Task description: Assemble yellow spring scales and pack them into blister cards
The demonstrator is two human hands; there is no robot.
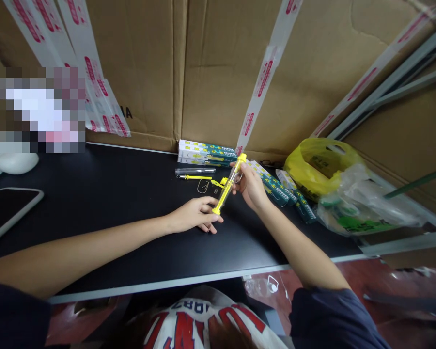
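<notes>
A yellow spring scale (227, 188) with a clear tube is held slanted above the black table, its top leaning right. My right hand (252, 186) grips it near the upper end, fingers closed round the tube. At the yellow lower end, my left hand (202, 213) pinches it between thumb and fingers. Behind the hands lie a clear empty tube (195, 171), a yellow rod with a ring (198, 178) and a bent wire hook (203, 186). Small yellow pieces (218, 182) lie partly hidden behind the held scale.
Printed boxes (207, 152) are stacked against the cardboard wall, with more boxes (276, 186) at the right. A yellow plastic bag (318, 167) and a clear bag (363, 206) stand by the metal frame. At the left are a dark-screened device (10, 211) and a white rounded object (18, 163).
</notes>
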